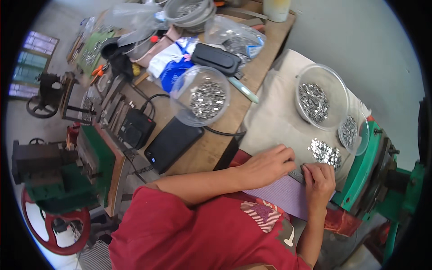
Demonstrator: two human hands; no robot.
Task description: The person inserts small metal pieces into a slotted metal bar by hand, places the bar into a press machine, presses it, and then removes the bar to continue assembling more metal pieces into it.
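My left hand (272,165) reaches across from the left with its fingers curled and drawn together over the front of the cream cloth. Close on its right, my right hand (320,176) has thumb and fingers pinched. Whatever either hand holds is too small or hidden to make out. Between them, at the cloth's edge, a few small dark and silvery bits (297,174) show. Just beyond my right hand lies a loose heap of shiny metal pieces (326,153). Farther back stand a round clear tub (336,105) of similar pieces and a smaller clear container (361,143) with small metal parts.
A green machine (358,173) borders the cloth (270,119) on the right. On the wooden bench to the left are another clear tub (180,85) of metal pieces, a black phone (173,146), a black case (216,59) and a cable. A purple mat (283,195) lies before me.
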